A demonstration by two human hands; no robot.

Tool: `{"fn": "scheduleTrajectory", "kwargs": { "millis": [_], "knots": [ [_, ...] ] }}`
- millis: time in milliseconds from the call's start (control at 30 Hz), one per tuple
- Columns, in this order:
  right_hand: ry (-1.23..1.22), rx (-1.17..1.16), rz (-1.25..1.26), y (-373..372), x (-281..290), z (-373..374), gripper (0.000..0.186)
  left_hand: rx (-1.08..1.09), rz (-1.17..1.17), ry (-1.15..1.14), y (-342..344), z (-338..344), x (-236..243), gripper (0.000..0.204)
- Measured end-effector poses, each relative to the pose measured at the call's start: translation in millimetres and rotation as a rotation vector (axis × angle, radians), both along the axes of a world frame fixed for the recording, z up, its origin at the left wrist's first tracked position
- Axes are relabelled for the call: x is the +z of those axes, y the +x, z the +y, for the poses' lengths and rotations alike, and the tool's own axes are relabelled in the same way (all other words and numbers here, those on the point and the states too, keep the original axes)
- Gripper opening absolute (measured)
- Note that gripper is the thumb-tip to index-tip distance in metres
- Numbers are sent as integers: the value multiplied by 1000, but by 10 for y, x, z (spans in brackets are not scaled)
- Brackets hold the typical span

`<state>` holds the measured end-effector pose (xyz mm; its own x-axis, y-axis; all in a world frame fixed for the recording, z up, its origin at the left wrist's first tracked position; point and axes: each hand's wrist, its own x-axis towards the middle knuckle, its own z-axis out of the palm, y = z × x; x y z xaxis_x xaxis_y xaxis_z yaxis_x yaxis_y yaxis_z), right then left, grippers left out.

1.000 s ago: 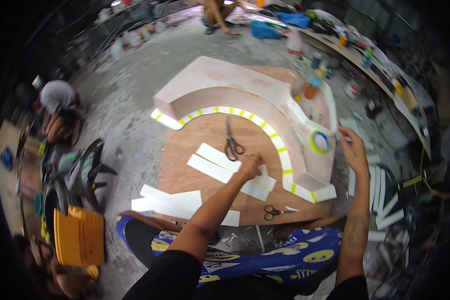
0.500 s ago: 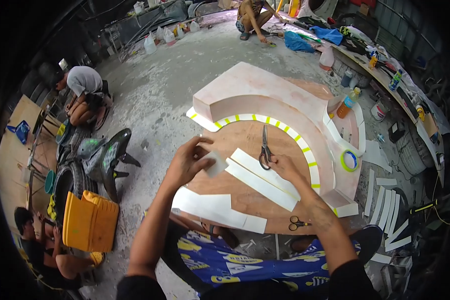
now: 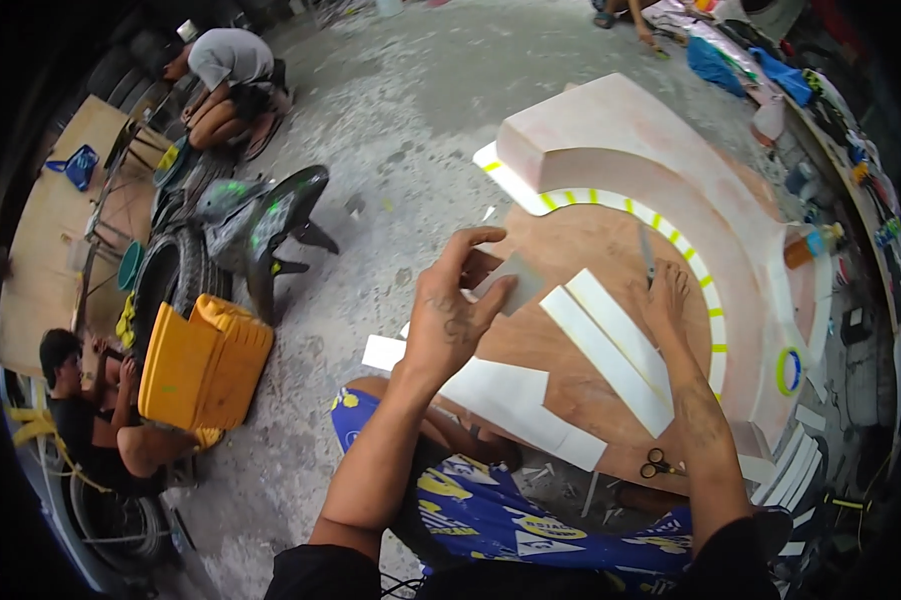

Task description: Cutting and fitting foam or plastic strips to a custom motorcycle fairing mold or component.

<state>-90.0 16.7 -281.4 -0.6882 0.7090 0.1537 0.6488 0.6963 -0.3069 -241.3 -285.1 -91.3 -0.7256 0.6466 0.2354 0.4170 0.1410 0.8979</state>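
My left hand (image 3: 452, 310) is raised left of the white strips, pinching a small greyish square piece (image 3: 513, 287) between thumb and fingers. My right hand (image 3: 660, 292) is on the large scissors (image 3: 646, 250), their handles mostly hidden by my fingers and the blade pointing away. Two long white strips (image 3: 591, 350) lie between my hands on the wooden board (image 3: 598, 240), with wider white pieces (image 3: 490, 395) nearer me. Around the board curves a pale pinkish moulded part (image 3: 620, 125) with a white, yellow-taped rim (image 3: 682, 245). Smaller scissors (image 3: 658, 465) lie near my right forearm.
Two co-workers crouch or sit at the left, a grey-shirted person (image 3: 228, 80) and a dark-shirted person (image 3: 95, 420), near tyres (image 3: 165, 305), a yellow crate (image 3: 205, 365) and dark bodywork (image 3: 260, 225). A tape roll (image 3: 788, 371) and bottle (image 3: 806, 248) are at right. Another person (image 3: 635, 20) is at back.
The view has swung left. Over the last second my left hand left the white strips and rose with the square piece, while my right hand moved from the moulded part's outer edge to the large scissors.
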Motion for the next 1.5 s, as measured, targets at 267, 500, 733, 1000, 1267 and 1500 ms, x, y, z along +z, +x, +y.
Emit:
{"fn": "scheduleTrajectory", "kwargs": {
  "millis": [267,500,733,1000,1267,1500],
  "knots": [
    [-220,629,-72,-196,200,-2408,102,-31,-98,148,-43,119,23,39],
    [-67,559,-124,27,-218,-2827,59,45,-41,64,77,10,139,38],
    [-140,511,-102,69,-165,-2758,50,11,-29,119,161,122,111,37],
    [151,626,-274,429,-377,-2802,71,-52,19,192,178,171,78,34],
    [51,826,-141,613,-359,-2602,55,-49,33,194,190,61,133,33],
    [160,868,-165,916,-148,-2519,40,-43,13,179,223,32,145,33]
  ]
}}
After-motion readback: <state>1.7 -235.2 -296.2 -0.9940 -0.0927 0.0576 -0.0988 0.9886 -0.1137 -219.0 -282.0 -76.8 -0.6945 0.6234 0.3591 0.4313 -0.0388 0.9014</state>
